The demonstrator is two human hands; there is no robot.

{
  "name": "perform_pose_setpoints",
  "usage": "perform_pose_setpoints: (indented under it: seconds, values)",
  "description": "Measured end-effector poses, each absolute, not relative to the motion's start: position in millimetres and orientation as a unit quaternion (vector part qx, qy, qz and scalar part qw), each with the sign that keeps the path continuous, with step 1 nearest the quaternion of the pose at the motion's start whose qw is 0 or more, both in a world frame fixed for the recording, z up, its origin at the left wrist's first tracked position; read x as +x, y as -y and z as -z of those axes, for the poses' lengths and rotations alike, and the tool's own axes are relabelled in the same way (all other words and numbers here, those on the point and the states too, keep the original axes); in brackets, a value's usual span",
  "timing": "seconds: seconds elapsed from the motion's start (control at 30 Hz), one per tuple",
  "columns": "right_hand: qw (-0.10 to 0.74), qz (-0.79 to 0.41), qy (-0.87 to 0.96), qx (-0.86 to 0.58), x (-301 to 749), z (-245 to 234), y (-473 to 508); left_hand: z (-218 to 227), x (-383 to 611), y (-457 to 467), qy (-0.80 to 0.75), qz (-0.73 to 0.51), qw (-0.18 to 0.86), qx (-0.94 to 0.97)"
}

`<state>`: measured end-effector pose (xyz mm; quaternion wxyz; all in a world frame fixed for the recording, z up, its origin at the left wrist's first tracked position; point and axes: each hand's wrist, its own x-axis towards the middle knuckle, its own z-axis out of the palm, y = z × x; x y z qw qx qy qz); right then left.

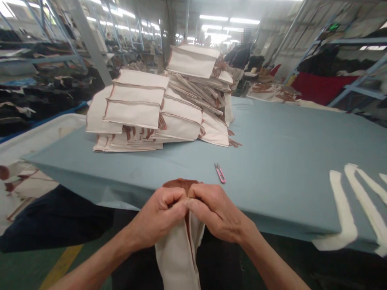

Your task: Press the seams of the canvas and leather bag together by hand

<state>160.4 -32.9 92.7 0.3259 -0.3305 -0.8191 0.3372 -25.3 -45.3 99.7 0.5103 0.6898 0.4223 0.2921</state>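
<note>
A cream fabric piece with brown edging hangs down in front of me, its brown upper part resting by the table's near edge. My left hand is closed on it, thumb and fingers pinching the edge. Right beside it, my right hand pinches the same piece, and the two thumbs meet at the brown-lined opening. The fingertips are partly hidden behind the thumbs. Beyond my right hand, a pair of pink-handled thread snips lies on the table.
Stacks of cream fabric pieces with brown trim stand on the blue-grey table. Cream strips hang over its right front edge. At the left is a white bin holding more pieces. A person is in the background.
</note>
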Motion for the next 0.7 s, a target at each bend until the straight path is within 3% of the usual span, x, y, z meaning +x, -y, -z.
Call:
perform_pose_setpoints:
  seconds: [0.13,0.3,0.53,0.7]
  values:
    - [0.344,-0.383,0.779,-0.357,159,-94,43,-100,-28,49,-0.401,-0.276,0.57,0.662]
    - [0.301,-0.403,0.778,-0.375,157,-100,50,-99,-36,51,-0.388,-0.261,0.638,0.612]
    - [0.252,-0.345,0.809,-0.403,150,-95,50,-87,-45,51,-0.403,-0.273,0.625,0.61]
    - [0.263,-0.356,0.79,-0.425,145,-83,44,-92,-56,54,-0.471,-0.234,0.491,0.694]
